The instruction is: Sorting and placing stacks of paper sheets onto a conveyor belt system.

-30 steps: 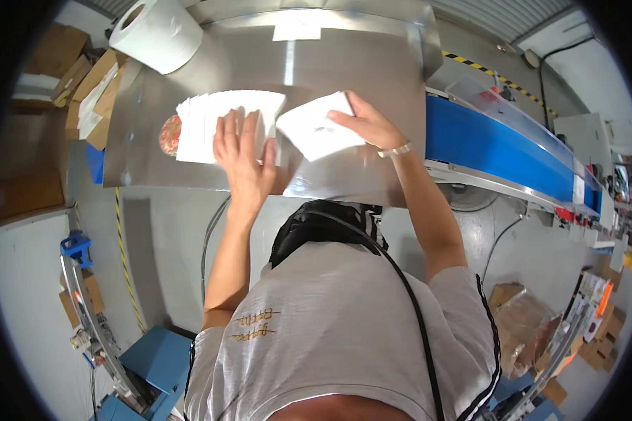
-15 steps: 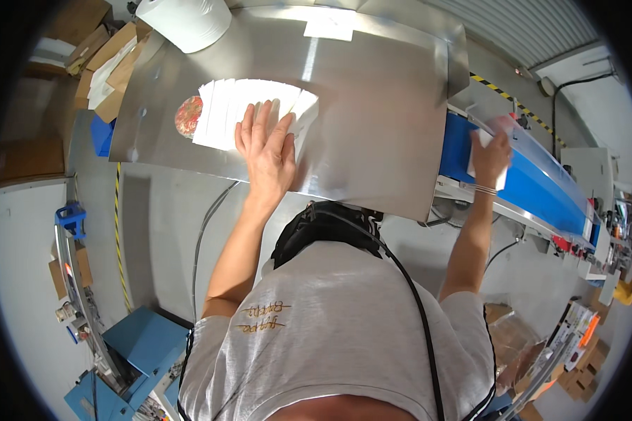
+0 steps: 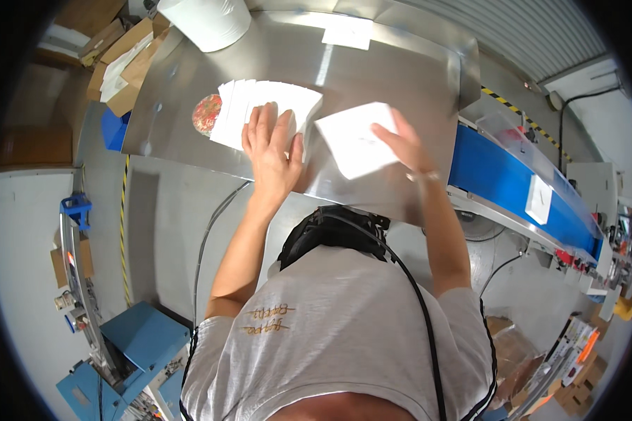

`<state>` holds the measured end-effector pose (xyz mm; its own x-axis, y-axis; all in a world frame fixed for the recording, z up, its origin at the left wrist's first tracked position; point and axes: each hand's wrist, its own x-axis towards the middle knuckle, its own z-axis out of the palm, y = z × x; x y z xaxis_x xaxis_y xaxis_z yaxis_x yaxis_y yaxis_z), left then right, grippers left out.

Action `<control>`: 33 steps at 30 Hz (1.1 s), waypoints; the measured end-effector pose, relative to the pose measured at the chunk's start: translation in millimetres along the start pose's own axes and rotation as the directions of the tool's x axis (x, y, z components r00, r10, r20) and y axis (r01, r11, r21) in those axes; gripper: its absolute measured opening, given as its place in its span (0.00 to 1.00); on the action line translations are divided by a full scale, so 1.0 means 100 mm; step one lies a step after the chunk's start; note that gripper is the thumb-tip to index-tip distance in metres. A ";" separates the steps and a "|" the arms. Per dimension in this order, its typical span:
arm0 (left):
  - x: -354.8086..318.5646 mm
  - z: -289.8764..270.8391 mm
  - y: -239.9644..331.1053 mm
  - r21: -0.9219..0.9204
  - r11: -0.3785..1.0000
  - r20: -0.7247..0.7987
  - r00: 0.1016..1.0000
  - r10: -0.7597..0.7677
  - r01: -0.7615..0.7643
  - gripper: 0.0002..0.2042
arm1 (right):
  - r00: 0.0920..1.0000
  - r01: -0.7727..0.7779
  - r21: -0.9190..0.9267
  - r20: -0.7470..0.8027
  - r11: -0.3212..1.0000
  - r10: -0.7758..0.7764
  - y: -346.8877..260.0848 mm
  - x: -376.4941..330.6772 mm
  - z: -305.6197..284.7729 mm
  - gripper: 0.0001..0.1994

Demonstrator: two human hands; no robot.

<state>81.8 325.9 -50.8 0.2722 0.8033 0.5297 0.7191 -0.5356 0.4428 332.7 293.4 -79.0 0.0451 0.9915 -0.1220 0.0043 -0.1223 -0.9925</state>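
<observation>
On the metal table lies a fanned row of flat white square cards (image 3: 235, 112). My left hand (image 3: 268, 151) rests on the right part of this fan, palm down with its fingers out. A round red patterned piece (image 3: 206, 114) shows at the fan's left end, partly covered by the cards. Over the table, right of the fan, my right hand (image 3: 409, 144) grips one white square card (image 3: 354, 140) by its right edge, thumb on top. Farther right, a similar white card (image 3: 538, 199) lies alone on the blue conveyor belt (image 3: 495, 167).
The metal table (image 3: 393, 77) has a raised far edge, where a white sheet (image 3: 348, 32) lies. A white cylindrical thing (image 3: 207, 21) stands at the far left, beside open cardboard boxes (image 3: 130, 70). A clear cover (image 3: 505, 133) runs along the belt's far side.
My right hand has come left from the belt to the table and now holds a card there. A card now lies farther down the belt. My left hand stays on the fan.
</observation>
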 end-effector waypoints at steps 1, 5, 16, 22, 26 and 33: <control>0.00 0.00 -0.04 0.008 1.000 0.021 0.999 0.030 -0.030 0.20 | 0.991 -0.098 -0.054 -0.098 0.994 0.093 0.15 -0.08 -0.24 0.22; -0.01 -0.04 -0.02 0.063 0.998 0.047 0.999 0.021 -0.024 0.20 | 0.955 -0.101 -0.637 -0.277 0.764 -0.105 0.71 -0.79 -1.47 0.20; 0.02 0.00 -0.01 -0.041 0.999 0.006 1.000 0.004 -0.003 0.16 | 0.823 -0.069 -0.791 -0.389 0.608 -0.413 0.20 -0.34 -1.08 0.25; -0.02 -0.02 -0.03 -0.012 0.998 0.063 0.996 0.063 -0.062 0.17 | 0.949 0.311 -0.419 0.186 0.853 -0.255 -0.30 0.48 0.35 0.23; 0.04 0.00 0.00 -0.065 0.998 0.013 1.000 0.024 -0.023 0.21 | 0.922 0.329 -0.377 0.327 0.866 -0.208 -0.18 0.54 0.35 0.20; 0.01 -0.07 -0.20 0.092 0.993 0.035 0.997 0.068 -0.071 0.19 | 0.962 0.125 -0.060 -0.236 0.990 -0.136 0.50 -0.15 -0.61 0.21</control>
<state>62.8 335.9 -53.8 0.3424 0.7739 0.5327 0.7537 -0.5648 0.3360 393.0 269.2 -125.9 0.2784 0.9602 0.0200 0.0694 0.0006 -0.9976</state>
